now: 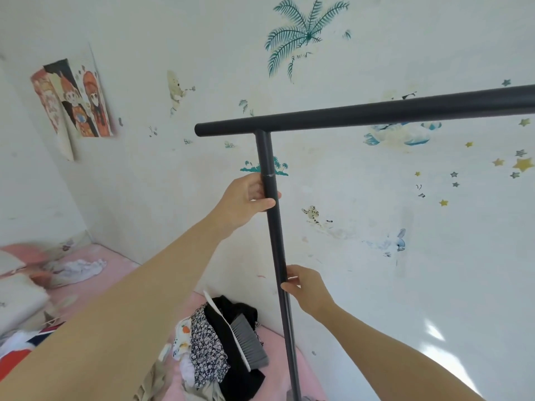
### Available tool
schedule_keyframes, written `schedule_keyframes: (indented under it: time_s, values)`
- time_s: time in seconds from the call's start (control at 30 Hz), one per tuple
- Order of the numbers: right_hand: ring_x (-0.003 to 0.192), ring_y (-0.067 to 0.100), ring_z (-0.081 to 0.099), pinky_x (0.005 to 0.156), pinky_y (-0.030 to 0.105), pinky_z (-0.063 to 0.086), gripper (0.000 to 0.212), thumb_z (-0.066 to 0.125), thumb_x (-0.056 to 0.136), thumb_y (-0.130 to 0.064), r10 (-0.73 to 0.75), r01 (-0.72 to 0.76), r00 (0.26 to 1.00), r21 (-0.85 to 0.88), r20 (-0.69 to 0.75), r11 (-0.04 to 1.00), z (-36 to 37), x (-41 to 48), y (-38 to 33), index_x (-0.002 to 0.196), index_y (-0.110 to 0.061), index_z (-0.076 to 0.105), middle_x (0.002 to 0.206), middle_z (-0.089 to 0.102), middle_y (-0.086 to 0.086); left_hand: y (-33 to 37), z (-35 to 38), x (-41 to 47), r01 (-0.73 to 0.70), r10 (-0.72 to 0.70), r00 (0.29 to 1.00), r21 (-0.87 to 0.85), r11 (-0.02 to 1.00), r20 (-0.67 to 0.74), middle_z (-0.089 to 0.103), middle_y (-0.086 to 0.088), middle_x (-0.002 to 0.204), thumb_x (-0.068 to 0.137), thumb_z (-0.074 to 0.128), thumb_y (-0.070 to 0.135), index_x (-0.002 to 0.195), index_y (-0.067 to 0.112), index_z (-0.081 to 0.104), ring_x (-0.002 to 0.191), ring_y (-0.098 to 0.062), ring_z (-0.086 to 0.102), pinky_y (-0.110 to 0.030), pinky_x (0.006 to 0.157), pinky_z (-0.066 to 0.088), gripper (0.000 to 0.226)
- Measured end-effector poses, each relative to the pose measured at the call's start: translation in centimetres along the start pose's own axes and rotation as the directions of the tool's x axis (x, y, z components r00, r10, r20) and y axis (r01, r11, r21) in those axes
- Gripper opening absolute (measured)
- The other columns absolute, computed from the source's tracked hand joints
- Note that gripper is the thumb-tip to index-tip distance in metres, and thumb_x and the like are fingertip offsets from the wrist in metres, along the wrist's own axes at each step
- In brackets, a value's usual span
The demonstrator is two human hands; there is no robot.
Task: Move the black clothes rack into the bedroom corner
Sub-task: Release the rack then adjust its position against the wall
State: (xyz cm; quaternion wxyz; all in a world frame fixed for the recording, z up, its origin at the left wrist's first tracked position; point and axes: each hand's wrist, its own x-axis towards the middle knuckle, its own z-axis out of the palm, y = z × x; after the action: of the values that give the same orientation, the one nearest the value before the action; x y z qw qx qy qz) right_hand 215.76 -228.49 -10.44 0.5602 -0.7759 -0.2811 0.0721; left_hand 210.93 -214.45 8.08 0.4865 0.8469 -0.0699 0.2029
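Observation:
The black clothes rack point(362, 114) stands close to the white wall, its top bar running from centre to the right edge. Its black upright post point(276, 241) drops from the bar's left end to the bottom of the view. My left hand point(246, 198) is wrapped around the post high up, just under a joint. My right hand point(304, 287) grips the same post lower down from the right side. The rack's foot is out of view.
A pink bed point(115, 267) lies to the left, bearing a pile of clothes point(211, 348), a grey brush point(249, 340) and pillows point(17, 299). The white wall carries stickers and a poster point(72, 102). The room corner point(84, 227) sits at the left.

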Motion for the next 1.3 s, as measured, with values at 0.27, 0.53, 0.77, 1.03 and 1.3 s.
schedule_keyframes:
  time_s: [0.27, 0.53, 0.77, 1.03, 1.3]
  values:
    - [0.085, 0.019, 0.063, 0.082, 0.033, 0.053, 0.029, 0.054, 0.086, 0.004, 0.053, -0.051, 0.998, 0.031, -0.044, 0.998, -2.1, 3.4, 1.5, 0.109, -0.008, 0.067, 0.089, 0.064, -0.005, -1.1, 2.0, 4.3, 0.019, -0.019, 1.0, -0.02, 1.0, -0.001, 0.07, -0.003, 0.093, 0.081, 0.06, -0.006, 0.11, 0.011, 0.058, 0.086, -0.009, 0.069, -0.029, 0.081, 0.056, 0.034]
    - [0.084, 0.015, 0.063, 0.074, 0.027, 0.055, 0.029, 0.055, 0.088, 0.001, 0.071, -0.068, 0.997, 0.065, -0.04, 0.996, -4.1, 6.1, 3.1, 0.112, -0.011, 0.066, 0.095, 0.065, 0.0, -1.8, 3.5, 7.9, 0.013, -0.012, 1.0, -0.037, 0.999, 0.017, 0.07, -0.004, 0.095, 0.082, 0.06, -0.005, 0.113, 0.006, 0.058, 0.087, -0.009, 0.068, -0.024, 0.078, 0.056, 0.033]
    - [0.081, 0.007, 0.063, 0.065, 0.011, 0.048, 0.028, 0.056, 0.09, -0.007, 0.022, -0.022, 0.999, -0.024, 0.023, 0.999, -4.5, 6.4, 3.8, 0.113, -0.018, 0.065, 0.093, 0.064, -0.011, -2.7, 3.1, 8.3, 0.017, -0.013, 0.998, -0.078, 0.997, 0.056, 0.072, -0.003, 0.095, 0.082, 0.06, -0.005, 0.109, 0.008, 0.06, 0.089, -0.009, 0.069, -0.025, 0.075, 0.057, 0.03]
    - [0.089, 0.017, 0.068, 0.07, 0.013, 0.046, 0.028, 0.058, 0.09, -0.01, 0.019, -0.017, 1.0, -0.101, 0.011, 0.995, -4.4, 6.1, 3.7, 0.116, -0.016, 0.063, 0.099, 0.063, -0.007, -2.9, 2.9, 7.6, 0.007, -0.001, 0.998, -0.094, 0.996, 0.067, 0.071, -0.006, 0.098, 0.084, 0.058, -0.005, 0.112, 0.005, 0.058, 0.088, -0.009, 0.069, -0.024, 0.075, 0.057, 0.03]
    - [0.086, 0.012, 0.068, 0.078, 0.017, 0.051, 0.027, 0.062, 0.085, -0.015, 0.056, -0.066, 0.994, -0.1, -0.094, 0.993, -2.9, 4.1, 2.2, 0.106, -0.031, 0.064, 0.09, 0.063, -0.02, -3.0, 2.8, 6.4, -0.029, 0.032, 0.997, -0.057, 0.998, 0.065, 0.068, -0.007, 0.096, 0.087, 0.053, -0.004, 0.115, 0.009, 0.051, 0.085, -0.004, 0.068, -0.021, 0.07, 0.057, 0.032]
